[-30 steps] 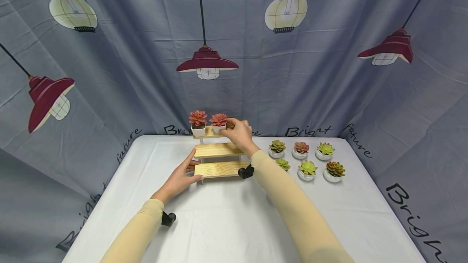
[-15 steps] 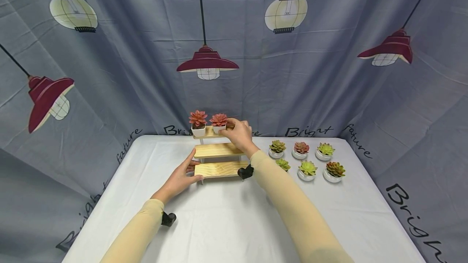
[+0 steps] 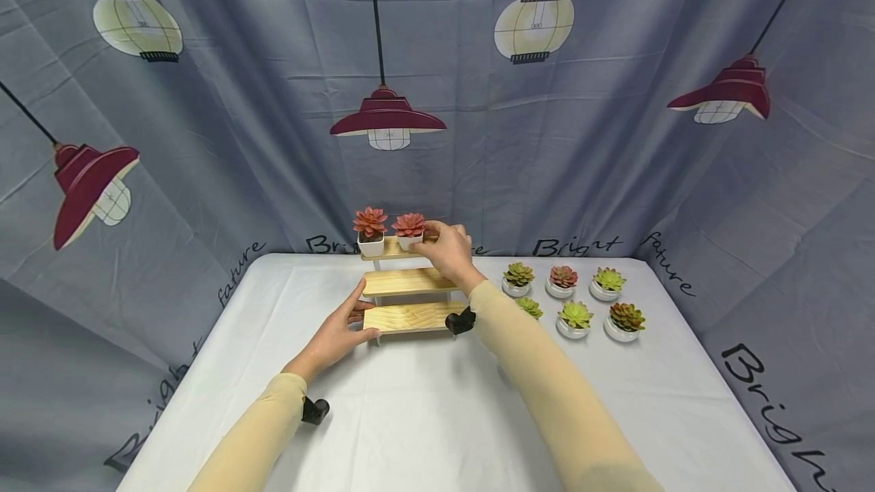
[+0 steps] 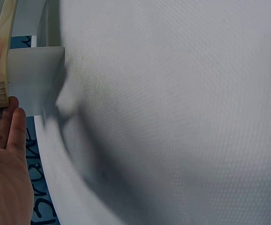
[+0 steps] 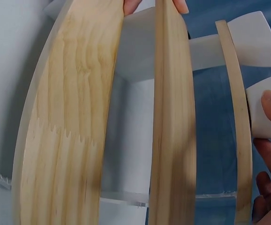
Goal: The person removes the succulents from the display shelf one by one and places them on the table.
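A three-tier wooden shelf stand [image 3: 406, 281] with clear side supports stands at the back of the table. My left hand [image 3: 335, 334] grips its left end; in the left wrist view the thumb and fingers lie on either side of a wooden board [image 4: 3, 70]. On the top tier are two red succulents in white pots, a left one [image 3: 370, 226] and a right one [image 3: 409, 226]. The right pot is held by my right hand [image 3: 447, 253]. The right wrist view shows the thumb pressed on this white pot [image 5: 261, 124], whose base meets the top board [image 5: 238, 117].
Several small succulents, green and reddish, stand in round white pots right of the stand, among them a red one [image 3: 563, 279] and a dark green one [image 3: 625, 319]. The white table [image 3: 424, 416] ends at a grey-blue curtain [image 3: 465, 173] printed with lamps.
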A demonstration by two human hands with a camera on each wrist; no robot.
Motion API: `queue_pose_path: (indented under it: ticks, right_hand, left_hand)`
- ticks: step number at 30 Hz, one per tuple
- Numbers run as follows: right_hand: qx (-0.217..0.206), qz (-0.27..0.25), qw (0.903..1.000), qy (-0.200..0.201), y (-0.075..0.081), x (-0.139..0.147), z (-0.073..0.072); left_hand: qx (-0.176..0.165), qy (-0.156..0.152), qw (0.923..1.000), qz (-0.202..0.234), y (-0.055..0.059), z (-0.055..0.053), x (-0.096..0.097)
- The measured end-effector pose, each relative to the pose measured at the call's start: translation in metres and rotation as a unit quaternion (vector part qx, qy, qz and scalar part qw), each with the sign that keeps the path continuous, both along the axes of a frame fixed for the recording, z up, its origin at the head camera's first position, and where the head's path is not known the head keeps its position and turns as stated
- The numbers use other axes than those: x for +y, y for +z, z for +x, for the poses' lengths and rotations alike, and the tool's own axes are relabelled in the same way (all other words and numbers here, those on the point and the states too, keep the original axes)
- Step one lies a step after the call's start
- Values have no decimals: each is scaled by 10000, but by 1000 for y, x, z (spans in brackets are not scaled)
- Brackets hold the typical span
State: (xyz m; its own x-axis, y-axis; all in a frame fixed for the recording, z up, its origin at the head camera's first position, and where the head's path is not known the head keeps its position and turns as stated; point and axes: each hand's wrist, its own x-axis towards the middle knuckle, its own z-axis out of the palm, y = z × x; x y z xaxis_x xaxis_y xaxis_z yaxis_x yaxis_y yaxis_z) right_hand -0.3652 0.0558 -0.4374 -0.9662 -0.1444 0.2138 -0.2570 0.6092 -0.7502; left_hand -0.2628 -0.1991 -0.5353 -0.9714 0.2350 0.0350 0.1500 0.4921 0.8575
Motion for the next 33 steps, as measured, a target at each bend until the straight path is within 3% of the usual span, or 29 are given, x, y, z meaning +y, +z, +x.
queue_pose_path:
  ticks: [20,33]
  right_hand:
    - [-70,-286,9995,124,30,28,9]
    - [91,-407,9989,208,42,71,26]
  left_hand:
    - [-8,-10,10000,30,3,3,1]
    - [32,-63,10000,50,3,3,0]
